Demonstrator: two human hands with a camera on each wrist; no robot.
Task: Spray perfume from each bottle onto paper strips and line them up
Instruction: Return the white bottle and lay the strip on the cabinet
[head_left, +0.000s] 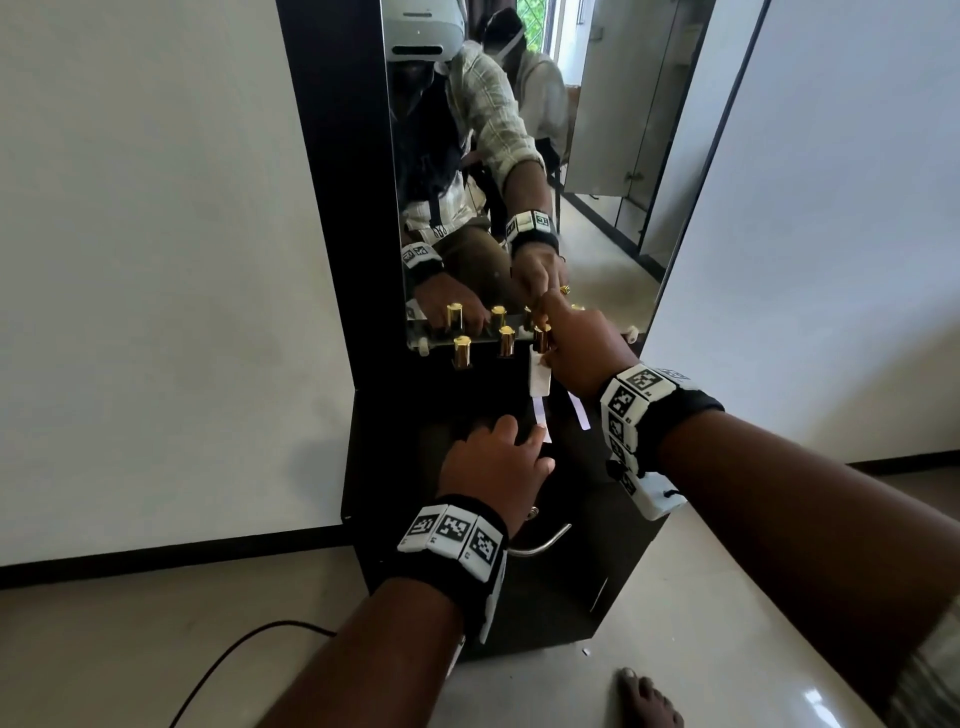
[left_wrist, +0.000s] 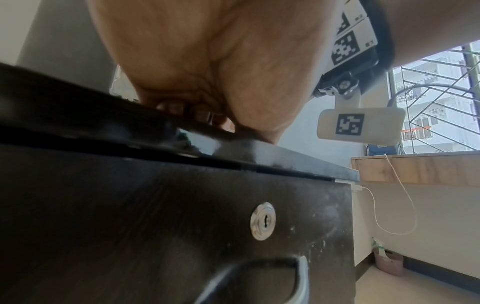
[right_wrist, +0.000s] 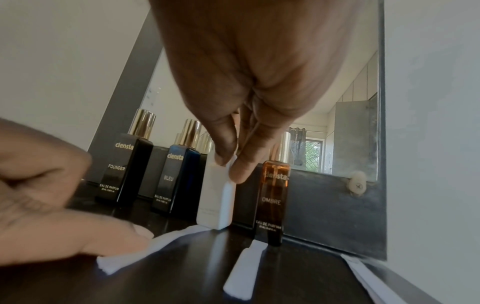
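Observation:
Four gold-capped bottles stand in a row against the mirror on a dark cabinet top (left_wrist: 285, 158): black FOUNDER (right_wrist: 122, 170), blue BLEU (right_wrist: 174, 179), a white bottle (right_wrist: 218, 201) and amber OMBRE (right_wrist: 272, 201). My right hand (right_wrist: 228, 166) pinches the white bottle's shoulder between thumb and fingers; the bottle stands upright on the top. In the head view the white bottle (head_left: 539, 379) shows below my right hand (head_left: 548, 343). My left hand (head_left: 498, 462) presses one fingertip on a white paper strip (right_wrist: 145, 246) that runs up to the white bottle. A second strip (right_wrist: 244, 269) lies in front of OMBRE.
The mirror (head_left: 519, 156) rises directly behind the bottles. More white paper (right_wrist: 363, 273) lies at the top's right edge by the wall. Below are a drawer lock (left_wrist: 262, 221) and a metal handle (head_left: 540, 543). A black cable (head_left: 234, 654) and a bare foot (head_left: 649, 701) are on the floor.

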